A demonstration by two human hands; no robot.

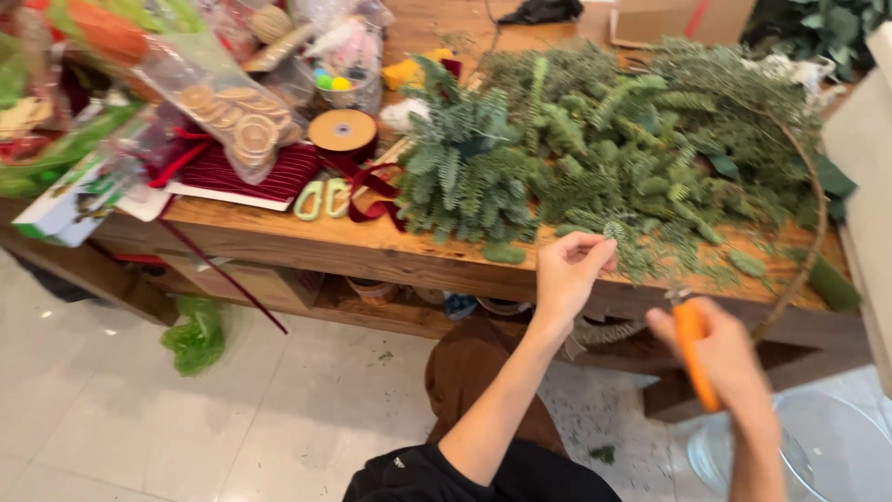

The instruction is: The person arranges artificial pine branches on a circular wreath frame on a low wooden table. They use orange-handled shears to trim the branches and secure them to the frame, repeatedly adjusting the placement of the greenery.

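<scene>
My left hand point(565, 275) is raised at the front edge of the wooden table point(307, 244), its fingertips pinched on a small green fir sprig point(614, 230). My right hand point(729, 358) is lower and to the right, closed around orange-handled clippers point(692, 351) whose tip points up toward the sprig. Behind both hands a large wreath of fir branches point(613, 149) lies on the table, with a thin brown hoop point(816, 200) showing along its right side.
At the table's left are a spool of dark red ribbon point(342, 131), green-handled scissors point(321, 198), a clear bag of dried slices point(228, 110) and craft supplies. A green bag point(196, 335) lies on the tiled floor. A clear bowl point(836, 451) sits at lower right.
</scene>
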